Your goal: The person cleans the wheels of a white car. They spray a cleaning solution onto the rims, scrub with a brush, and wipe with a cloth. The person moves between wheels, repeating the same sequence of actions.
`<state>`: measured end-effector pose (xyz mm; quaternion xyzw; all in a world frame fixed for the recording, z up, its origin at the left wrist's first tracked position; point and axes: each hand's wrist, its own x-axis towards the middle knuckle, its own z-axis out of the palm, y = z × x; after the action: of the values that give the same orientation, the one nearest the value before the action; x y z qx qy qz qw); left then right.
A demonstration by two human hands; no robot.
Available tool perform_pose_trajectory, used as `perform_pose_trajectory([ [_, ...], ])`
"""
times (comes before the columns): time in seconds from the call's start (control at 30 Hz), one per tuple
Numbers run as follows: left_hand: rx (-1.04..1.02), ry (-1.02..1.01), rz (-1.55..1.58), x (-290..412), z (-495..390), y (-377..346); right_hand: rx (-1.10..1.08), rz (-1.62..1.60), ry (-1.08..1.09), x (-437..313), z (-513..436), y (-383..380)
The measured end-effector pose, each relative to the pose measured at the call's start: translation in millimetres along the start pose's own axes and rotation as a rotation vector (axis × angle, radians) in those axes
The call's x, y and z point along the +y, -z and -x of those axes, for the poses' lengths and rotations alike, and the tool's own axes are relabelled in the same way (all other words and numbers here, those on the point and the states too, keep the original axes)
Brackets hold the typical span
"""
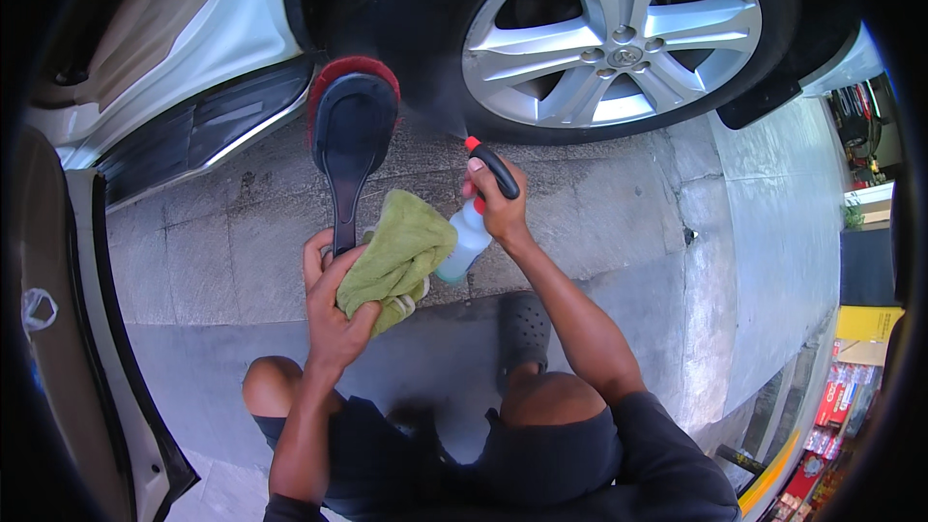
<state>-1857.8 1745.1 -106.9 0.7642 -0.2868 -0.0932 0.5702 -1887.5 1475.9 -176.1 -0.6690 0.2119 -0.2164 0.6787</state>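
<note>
My left hand [337, 304] grips the black handle of a duster brush [351, 127] with red bristles, its head pointing up and away from me. The same hand clasps a folded green cloth [399, 254]. My right hand [502, 196] is closed around the neck and trigger of a spray bottle [464, 239] with a red nozzle and pale, translucent body. A faint mist shows at the nozzle, near the lower left of a car's tire [500, 132]. The silver alloy wheel rim [627, 56] stands above and to the right of the bottle.
An open door [90, 246] of the white car stands at the left, near its sill [210, 123]. A dark mud flap [757, 103] hangs right of the wheel. Paved ground [602, 217] lies beneath. Shelved packages [834, 402] are at the far right.
</note>
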Motion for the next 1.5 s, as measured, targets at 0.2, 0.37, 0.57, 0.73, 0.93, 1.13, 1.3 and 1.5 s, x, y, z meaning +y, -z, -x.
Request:
perform_pose_trajectory([
  [0.2, -0.051, 0.072, 0.211, 3.0, 9.5, -8.6, -0.236, 0.082, -0.008, 31.0, 37.1, -44.1],
  [0.37, -0.101, 0.095, 0.329, -3.6, 8.0, -24.1, -0.521, 0.651, 0.229, 44.9, 57.6, -36.7],
  [0.57, -0.114, 0.039, 0.327, 8.4, 6.0, -42.2, -0.491, 0.795, -0.077, -50.1, 35.2, 42.2],
  [0.73, -0.251, -0.058, 0.173, 22.3, 6.1, -70.0, -0.39, 0.363, -0.128, -95.8, 74.4, 43.5],
  [0.93, -0.232, -0.381, -0.086, 31.7, -8.8, -99.3, -0.025, -0.086, -0.296, -83.2, 77.9, 20.1],
  [1.13, -0.246, -0.201, 0.289, 49.6, -0.4, -79.6, 0.314, 0.136, 0.238, -161.7, 11.3, 61.0],
  [1.3, -0.43, 0.047, 0.277, 53.3, -0.4, -36.1, 0.043, 1.122, 0.711, -118.2, -23.7, 50.1],
  [1.5, -0.41, 0.254, -0.337, 37.1, -1.9, -29.3, -0.578, 2.038, 0.642, -82.4, -58.6, 6.9],
])
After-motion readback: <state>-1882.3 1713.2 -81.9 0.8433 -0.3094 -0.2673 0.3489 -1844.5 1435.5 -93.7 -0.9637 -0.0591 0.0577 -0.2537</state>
